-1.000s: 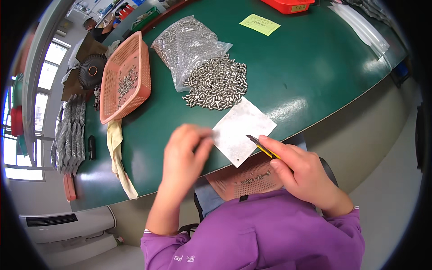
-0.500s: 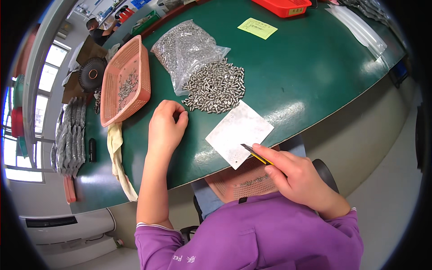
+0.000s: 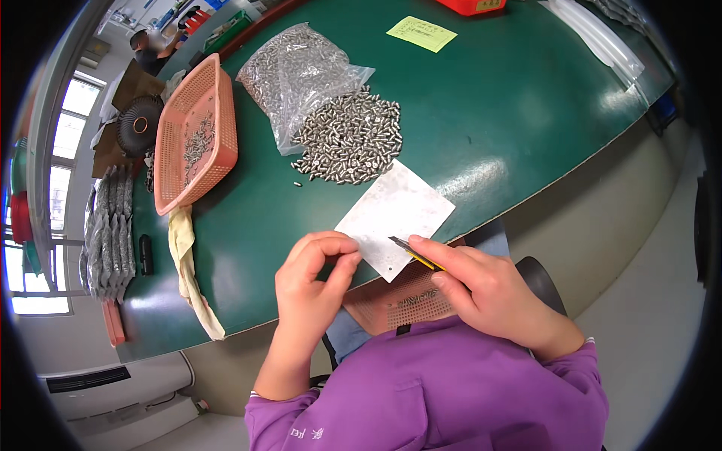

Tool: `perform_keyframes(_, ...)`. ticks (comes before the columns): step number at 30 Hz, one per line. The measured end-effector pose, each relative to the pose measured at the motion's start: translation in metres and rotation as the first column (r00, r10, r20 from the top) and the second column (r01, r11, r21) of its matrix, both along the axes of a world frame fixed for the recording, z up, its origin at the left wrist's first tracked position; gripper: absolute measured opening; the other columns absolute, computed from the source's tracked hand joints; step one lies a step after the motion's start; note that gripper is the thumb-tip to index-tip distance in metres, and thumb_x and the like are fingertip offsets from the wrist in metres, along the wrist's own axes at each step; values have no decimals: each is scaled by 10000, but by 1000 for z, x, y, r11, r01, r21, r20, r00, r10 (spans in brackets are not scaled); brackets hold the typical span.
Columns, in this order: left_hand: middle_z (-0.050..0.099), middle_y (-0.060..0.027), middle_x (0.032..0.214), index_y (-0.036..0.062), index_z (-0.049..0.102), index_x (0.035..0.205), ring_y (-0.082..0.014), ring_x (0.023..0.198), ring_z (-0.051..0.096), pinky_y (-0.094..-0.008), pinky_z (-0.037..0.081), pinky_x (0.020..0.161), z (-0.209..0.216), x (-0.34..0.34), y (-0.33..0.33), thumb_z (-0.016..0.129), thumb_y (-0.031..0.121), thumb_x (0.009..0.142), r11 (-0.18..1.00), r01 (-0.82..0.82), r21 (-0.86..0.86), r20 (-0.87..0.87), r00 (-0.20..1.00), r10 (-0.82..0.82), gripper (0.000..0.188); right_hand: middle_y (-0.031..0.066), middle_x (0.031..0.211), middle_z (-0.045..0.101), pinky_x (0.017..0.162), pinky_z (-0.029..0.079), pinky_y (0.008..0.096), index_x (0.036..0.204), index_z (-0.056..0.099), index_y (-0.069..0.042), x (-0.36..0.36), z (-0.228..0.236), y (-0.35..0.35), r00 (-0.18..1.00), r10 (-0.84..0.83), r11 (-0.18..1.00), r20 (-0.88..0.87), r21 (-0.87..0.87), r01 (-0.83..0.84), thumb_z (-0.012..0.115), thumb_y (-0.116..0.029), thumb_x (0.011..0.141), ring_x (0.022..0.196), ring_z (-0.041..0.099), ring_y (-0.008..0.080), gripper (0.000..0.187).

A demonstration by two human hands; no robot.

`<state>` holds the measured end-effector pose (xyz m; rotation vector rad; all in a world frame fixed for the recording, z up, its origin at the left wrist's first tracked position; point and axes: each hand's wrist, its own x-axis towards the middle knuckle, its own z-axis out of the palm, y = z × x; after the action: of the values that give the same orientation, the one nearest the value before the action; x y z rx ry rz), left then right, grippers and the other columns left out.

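Snap-off knife (image 3: 423, 260) judged light, stiff, best handle-held; gripped by right hand (image 3: 490, 289) at worktop's near edge (image 3: 256, 319). Left hand (image 3: 310, 279) nearly pinched, contents unclear.

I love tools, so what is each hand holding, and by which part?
Right hand: a yellow-and-black cutter, by its handle. Left hand: I can't tell.

A yellow note (image 3: 421, 34) lies on the green table (image 3: 526, 98), near a red tray (image 3: 472, 6). At left, a pale cloth (image 3: 181, 244) stretches toward the edge, and a black fan (round, with an orange ring at its middle) (image 3: 138, 111) stands near bright windows (image 3: 75, 99).
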<state>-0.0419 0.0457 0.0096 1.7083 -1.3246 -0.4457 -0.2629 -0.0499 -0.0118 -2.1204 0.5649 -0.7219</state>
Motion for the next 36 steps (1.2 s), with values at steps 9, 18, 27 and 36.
perform_keyframes(9,671,-66,970,58,695,886,-292,931,627,-397,506,811,-21,-3,-9,818,19,709,991,88,-99,435,900,-37,219,83,785,587,618,553,380,1443,542,-148,6,2,8,987,13,998,-160,-62,-23,655,-119,930,660,629,272,527)
perform_keyframes(18,658,-92,1008,32,691,881,-285,973,609,-382,494,840,-20,-6,-3,777,-34,724,997,42,-66,423,906,-10,191,59,803,574,574,545,367,1450,547,-173,10,4,14,980,1,988,-199,-152,-31,667,-81,901,664,606,246,569)
perform_keyframes(27,635,-81,924,26,670,838,-279,942,605,-386,494,823,-22,-6,-4,789,-44,703,995,45,-93,420,908,-2,193,63,822,567,576,549,362,1467,530,-175,12,5,17,966,5,988,-257,-147,-44,666,-78,901,693,606,248,591)
perform_keyframes(36,635,-84,908,17,666,824,-285,944,603,-390,492,824,-19,-4,-6,788,-42,697,995,76,-67,409,912,-42,186,81,854,582,590,562,359,1459,532,-135,12,16,7,955,76,976,-285,-173,-129,664,-66,874,780,632,284,604)
